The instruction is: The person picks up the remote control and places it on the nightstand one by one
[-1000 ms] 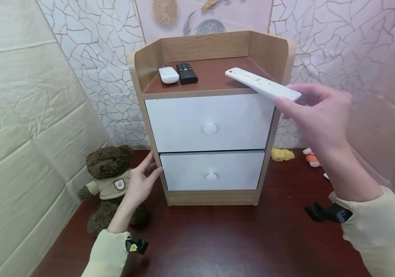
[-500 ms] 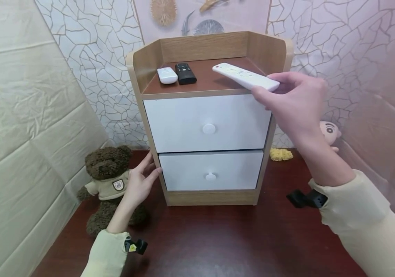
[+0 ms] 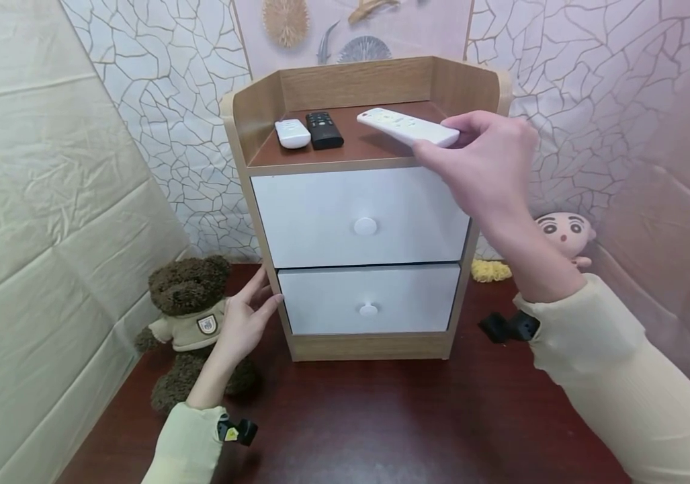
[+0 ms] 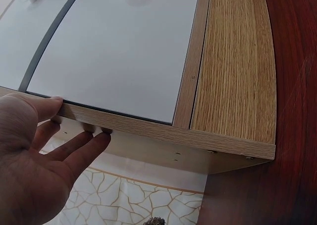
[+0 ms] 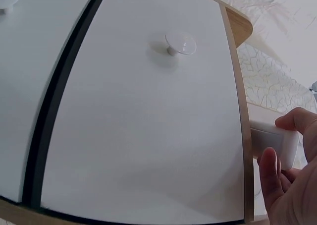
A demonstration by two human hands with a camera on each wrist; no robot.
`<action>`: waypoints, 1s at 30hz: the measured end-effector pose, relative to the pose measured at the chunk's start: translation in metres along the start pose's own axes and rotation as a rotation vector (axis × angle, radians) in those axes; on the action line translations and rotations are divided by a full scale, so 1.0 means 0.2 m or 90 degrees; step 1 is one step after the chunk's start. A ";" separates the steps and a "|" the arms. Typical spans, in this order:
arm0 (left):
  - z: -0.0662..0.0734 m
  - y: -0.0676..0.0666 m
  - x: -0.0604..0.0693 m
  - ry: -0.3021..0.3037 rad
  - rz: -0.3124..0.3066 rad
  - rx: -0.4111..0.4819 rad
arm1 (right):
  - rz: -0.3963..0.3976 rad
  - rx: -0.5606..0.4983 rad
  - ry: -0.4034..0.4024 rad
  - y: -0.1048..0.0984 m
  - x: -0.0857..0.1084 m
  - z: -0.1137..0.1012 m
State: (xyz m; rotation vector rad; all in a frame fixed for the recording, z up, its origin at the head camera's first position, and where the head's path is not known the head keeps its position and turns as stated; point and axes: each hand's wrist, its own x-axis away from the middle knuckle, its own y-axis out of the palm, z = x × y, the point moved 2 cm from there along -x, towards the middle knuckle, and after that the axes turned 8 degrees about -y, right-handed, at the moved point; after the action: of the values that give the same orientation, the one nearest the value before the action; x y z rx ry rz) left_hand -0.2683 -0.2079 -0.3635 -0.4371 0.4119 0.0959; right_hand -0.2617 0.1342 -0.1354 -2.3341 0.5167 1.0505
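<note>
My right hand [image 3: 492,161] pinches the near end of a white remote control [image 3: 405,126], thumb on one side and fingers on the other. The remote is held slanting over the brown top of the small wooden cabinet [image 3: 371,347], its far end pointing left. In the right wrist view the white remote [image 5: 272,141] shows past the cabinet's top edge. A white remote [image 3: 292,134] and a black remote [image 3: 324,131] lie side by side at the top's left. My left hand [image 3: 248,323] holds the cabinet's left edge; in the left wrist view its thumb touches the front and its fingers [image 4: 89,150] the side.
The cabinet's white upper drawer [image 3: 320,215] and lower drawer [image 3: 326,302] are closed. A brown teddy bear [image 3: 190,289] sits on the dark red table [image 3: 369,417] at left. Right of the cabinet lie a yellow fuzzy thing [image 3: 491,270] and a doll [image 3: 564,232]. Raised panels edge the top.
My right hand has carried the white remote leftward and inward, from the cabinet's right front corner to over its top. The left hand keeps its place on the cabinet's edge.
</note>
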 end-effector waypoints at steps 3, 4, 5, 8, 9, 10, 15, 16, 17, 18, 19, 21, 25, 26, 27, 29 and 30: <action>0.00 0.00 0.00 -0.001 0.002 0.001 | 0.000 0.009 0.003 0.02 -0.02 -0.01; -0.01 0.00 0.00 -0.001 0.004 0.001 | 0.000 0.012 0.002 0.03 -0.02 -0.02; -0.01 0.00 0.00 -0.002 0.005 0.001 | -0.001 0.014 0.002 0.04 -0.03 -0.02; -0.01 0.00 0.00 -0.002 0.005 0.001 | -0.007 0.016 0.002 0.06 -0.04 -0.03; -0.02 0.00 0.00 -0.002 0.005 0.002 | -0.006 0.019 -0.002 0.07 -0.05 -0.03; -0.02 0.00 0.00 -0.002 0.003 0.003 | -0.004 0.020 -0.006 0.07 -0.06 -0.03; -0.01 0.00 0.00 -0.003 0.001 0.006 | 0.004 0.025 -0.022 0.09 -0.09 -0.05; -0.01 0.00 0.00 -0.004 0.001 0.005 | 0.003 0.025 -0.022 0.10 -0.10 -0.06; -0.01 0.00 0.00 -0.004 0.001 0.005 | 0.001 0.027 -0.021 0.10 -0.11 -0.06; -0.01 0.00 0.00 -0.004 0.002 0.005 | -0.001 0.029 -0.018 0.10 -0.11 -0.06; -0.01 0.00 0.00 -0.004 0.002 0.004 | -0.005 0.034 -0.014 0.11 -0.12 -0.06; -0.01 0.01 0.00 -0.004 0.002 0.003 | -0.013 0.055 -0.002 0.12 -0.14 -0.06; -0.02 0.01 0.00 -0.005 0.001 0.000 | -0.040 0.099 0.028 0.14 -0.17 -0.06; -0.02 0.01 0.00 -0.005 0.001 0.000 | -0.046 0.103 0.030 0.14 -0.18 -0.06; -0.02 0.01 0.00 -0.005 0.001 0.000 | -0.051 0.105 0.034 0.15 -0.18 -0.06; -0.02 0.01 0.00 -0.004 0.002 -0.002 | -0.061 0.111 0.037 0.16 -0.19 -0.06; -0.02 0.01 0.00 -0.004 0.003 -0.002 | -0.065 0.115 0.036 0.17 -0.20 -0.06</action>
State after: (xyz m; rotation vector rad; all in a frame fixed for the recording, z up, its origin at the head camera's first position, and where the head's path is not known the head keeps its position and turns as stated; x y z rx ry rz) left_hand -0.2704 -0.2082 -0.3661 -0.4389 0.4071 0.1019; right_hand -0.2981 0.1050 -0.1083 -2.2112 0.4865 0.8563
